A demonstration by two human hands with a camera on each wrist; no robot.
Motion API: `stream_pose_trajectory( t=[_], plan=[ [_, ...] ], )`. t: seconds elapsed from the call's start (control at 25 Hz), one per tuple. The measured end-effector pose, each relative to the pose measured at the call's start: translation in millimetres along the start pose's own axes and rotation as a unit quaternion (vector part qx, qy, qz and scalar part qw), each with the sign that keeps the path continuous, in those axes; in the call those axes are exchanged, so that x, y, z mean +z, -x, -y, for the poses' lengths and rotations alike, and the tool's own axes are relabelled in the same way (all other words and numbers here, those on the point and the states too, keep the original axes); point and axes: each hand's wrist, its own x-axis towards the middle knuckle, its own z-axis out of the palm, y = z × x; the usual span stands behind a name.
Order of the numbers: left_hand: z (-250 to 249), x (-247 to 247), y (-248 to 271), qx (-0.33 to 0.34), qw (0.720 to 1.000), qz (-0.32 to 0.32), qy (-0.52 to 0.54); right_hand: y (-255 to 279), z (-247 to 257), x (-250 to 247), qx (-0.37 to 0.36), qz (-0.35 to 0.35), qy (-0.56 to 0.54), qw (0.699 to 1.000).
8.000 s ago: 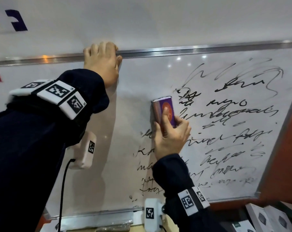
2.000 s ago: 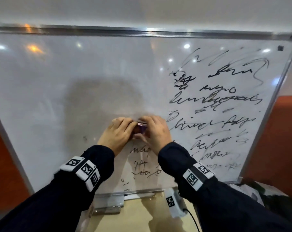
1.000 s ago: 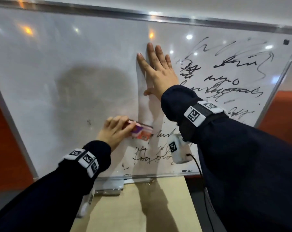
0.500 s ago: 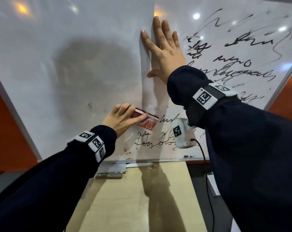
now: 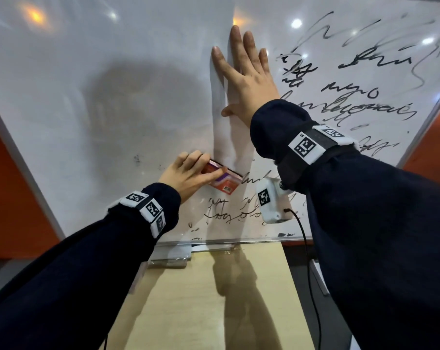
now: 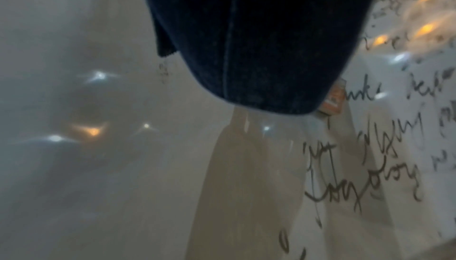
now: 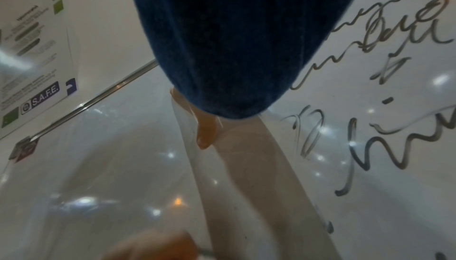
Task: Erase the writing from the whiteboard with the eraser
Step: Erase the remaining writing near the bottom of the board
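Observation:
The whiteboard (image 5: 112, 97) fills the head view, wiped on its left half, with black scribbled writing (image 5: 352, 107) over its right half and low centre. My left hand (image 5: 188, 173) grips the red and purple eraser (image 5: 225, 181) and holds it against the board, just above the lowest lines of writing (image 5: 229, 213). My right hand (image 5: 246, 72) lies flat on the board higher up, fingers straight and spread, beside the writing's left margin. In the left wrist view the sleeve hides the hand; only a corner of the eraser (image 6: 333, 102) shows.
A light wooden table (image 5: 213, 299) stands below the board's lower frame (image 5: 213, 242). A metal bracket (image 5: 171, 256) sits at the table's far edge. Orange wall (image 5: 12, 198) flanks the board. A printed notice (image 7: 34, 59) hangs beyond the board's top frame.
The eraser passed from my right hand to my left two seconds ago. My right hand then rose and flattened on the board. In the last half second almost nothing has shifted.

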Motion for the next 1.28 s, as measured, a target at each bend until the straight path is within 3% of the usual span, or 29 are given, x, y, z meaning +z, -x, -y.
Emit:
stream_pose_trajectory(
  t=[0.16, 0.32, 0.48, 0.64, 0.8, 0.96, 1.16, 1.28],
  plan=[
    [3.2, -3.4, -10.5, -0.061, 0.998, 0.009, 0.009, -1.3, 1.0, 1.6, -0.001, 0.0, 0.002, 1.0],
    [-12.5, 0.2, -1.1, -0.024, 0.999, 0.023, 0.006, -0.2, -1.8, 2.5, -0.004, -0.008, 0.0, 1.0],
    [-19.5, -10.2, -11.7, -0.115, 0.992, 0.055, -0.006, -0.2, -1.4, 2.2, -0.011, -0.009, -0.001, 1.0],
    [-22.8, -6.8, -2.8, -0.045, 0.998, 0.047, 0.003, -0.2, -3.0, 5.4, -0.006, -0.011, 0.002, 1.0],
    [-7.8, -5.8, -16.5, -0.093, 0.996, 0.015, -0.001, 0.0, -1.9, 3.8, -0.012, -0.009, -0.002, 1.0],
    [-18.7, -5.4, 0.0, -0.008, 0.999, 0.028, -0.014, 2.8, 0.5, 11.5, 0.002, -0.015, -0.017, 1.0],
    [6.1, -12.0, -30.9, -0.098, 0.995, 0.007, -0.004, 5.9, 0.0, 16.6, -0.001, -0.018, -0.016, 1.0],
    [-22.3, -3.6, -4.7, -0.006, 0.998, 0.057, -0.002, 5.8, 0.3, 17.0, 0.002, -0.021, -0.022, 1.0]
  ],
)
